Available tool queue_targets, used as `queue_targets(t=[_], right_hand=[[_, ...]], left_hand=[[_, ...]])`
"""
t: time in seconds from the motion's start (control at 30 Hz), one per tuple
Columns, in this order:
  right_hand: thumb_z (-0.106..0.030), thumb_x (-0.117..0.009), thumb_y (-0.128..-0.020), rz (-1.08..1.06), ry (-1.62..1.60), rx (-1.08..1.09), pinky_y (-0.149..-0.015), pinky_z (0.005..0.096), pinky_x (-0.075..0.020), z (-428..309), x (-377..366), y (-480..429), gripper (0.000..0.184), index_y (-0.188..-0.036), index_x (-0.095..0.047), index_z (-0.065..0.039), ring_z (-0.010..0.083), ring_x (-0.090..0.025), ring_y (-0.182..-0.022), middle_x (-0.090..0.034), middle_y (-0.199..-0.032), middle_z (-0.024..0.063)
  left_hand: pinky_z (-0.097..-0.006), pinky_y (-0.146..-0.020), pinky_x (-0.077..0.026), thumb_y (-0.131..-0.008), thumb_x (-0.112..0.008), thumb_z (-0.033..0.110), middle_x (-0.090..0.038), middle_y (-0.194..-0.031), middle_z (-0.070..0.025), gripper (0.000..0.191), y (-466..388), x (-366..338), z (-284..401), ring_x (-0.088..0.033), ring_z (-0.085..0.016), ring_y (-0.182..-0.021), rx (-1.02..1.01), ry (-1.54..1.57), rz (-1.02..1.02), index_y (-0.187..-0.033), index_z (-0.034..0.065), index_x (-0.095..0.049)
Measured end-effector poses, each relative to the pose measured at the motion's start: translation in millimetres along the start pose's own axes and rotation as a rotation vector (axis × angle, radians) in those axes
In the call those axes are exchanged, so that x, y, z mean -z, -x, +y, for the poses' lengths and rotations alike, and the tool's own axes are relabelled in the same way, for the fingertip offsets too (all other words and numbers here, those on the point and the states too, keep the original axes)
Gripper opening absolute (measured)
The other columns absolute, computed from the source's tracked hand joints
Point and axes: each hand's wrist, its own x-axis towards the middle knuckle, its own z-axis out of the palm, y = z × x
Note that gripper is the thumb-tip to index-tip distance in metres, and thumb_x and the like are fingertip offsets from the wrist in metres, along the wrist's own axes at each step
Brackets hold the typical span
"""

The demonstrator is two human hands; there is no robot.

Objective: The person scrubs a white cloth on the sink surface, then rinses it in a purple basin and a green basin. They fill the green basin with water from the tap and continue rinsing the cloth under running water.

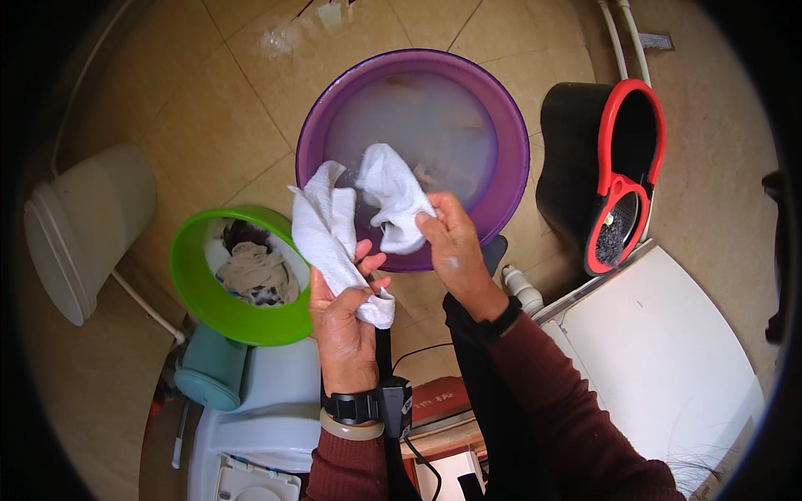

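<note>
Over the near side of a purple plastic basin point(520, 169), both my hands hold white wet-looking fabric. My left hand point(346, 338), palm up, grips a long white cloth point(326, 219) between thumb and palm, and its far end reaches over the basin's rim. With thumb and fingers my right hand point(460, 247) pinches a second bunched white piece point(395, 188), which hangs above cloudy water point(413, 113). Whether the two pieces are joined, I cannot tell. Some beige fabric point(427, 175) shows dimly in the water.
Left of the basin, a green plastic basin point(194, 300) holds beige and dark wet laundry point(260, 275) with suds. A black and red spin mop bucket point(570, 150) stands at right, near a white appliance or cabinet top point(664, 338). A lidded pale bin point(100, 219) is far left, above a teal bucket point(213, 363).
</note>
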Motion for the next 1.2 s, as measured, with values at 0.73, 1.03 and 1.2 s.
queue_targets(t=[0.73, 1.03, 1.2], right_hand=[[-0.04, -0.068, -0.099, -0.383, -0.52, -0.329, -0.104, 0.0348, -0.0492, 5, 43, -76, 0.059, -0.144, -0.052, -0.005, 0.0206, -0.06, -0.12, -0.062, -0.132, 0.0119], [-0.009, -0.069, -0.091, -0.28, 0.302, 0.153, -0.082, 0.0339, -0.0522, -49, -7, -12, 0.02, -0.11, -0.068, -0.004, 0.022, -0.064, -0.089, -0.062, -0.098, 0.0065], [-0.006, -0.072, -0.08, -0.417, 0.415, 0.409, -0.087, 0.0405, -0.0457, -74, -12, 71, 0.016, -0.096, -0.069, -0.008, 0.0306, -0.056, -0.094, -0.059, -0.103, 0.0082]], left_hand=[[-0.042, -0.086, -0.062, -0.093, -0.063, 0.007, -0.058, -0.136, -0.0217, 0.073, 3, -35, -5, -0.067, -0.027, -0.112, 0.238, -0.077, -0.204, -0.156, -0.0064, -0.027], [-0.0517, -0.102, -0.048, -0.098, -0.062, 0.059, -0.033, -0.162, -0.0199, 0.088, -21, -27, -18, -0.042, -0.035, -0.143, 0.356, 0.029, 0.089, -0.159, 0.0056, -0.028], [-0.0398, -0.084, -0.059, -0.106, -0.056, 0.031, -0.068, -0.113, -0.0102, 0.042, -28, -23, -10, -0.069, -0.025, -0.096, 0.481, 0.447, -0.134, -0.142, 0.0096, -0.054]])
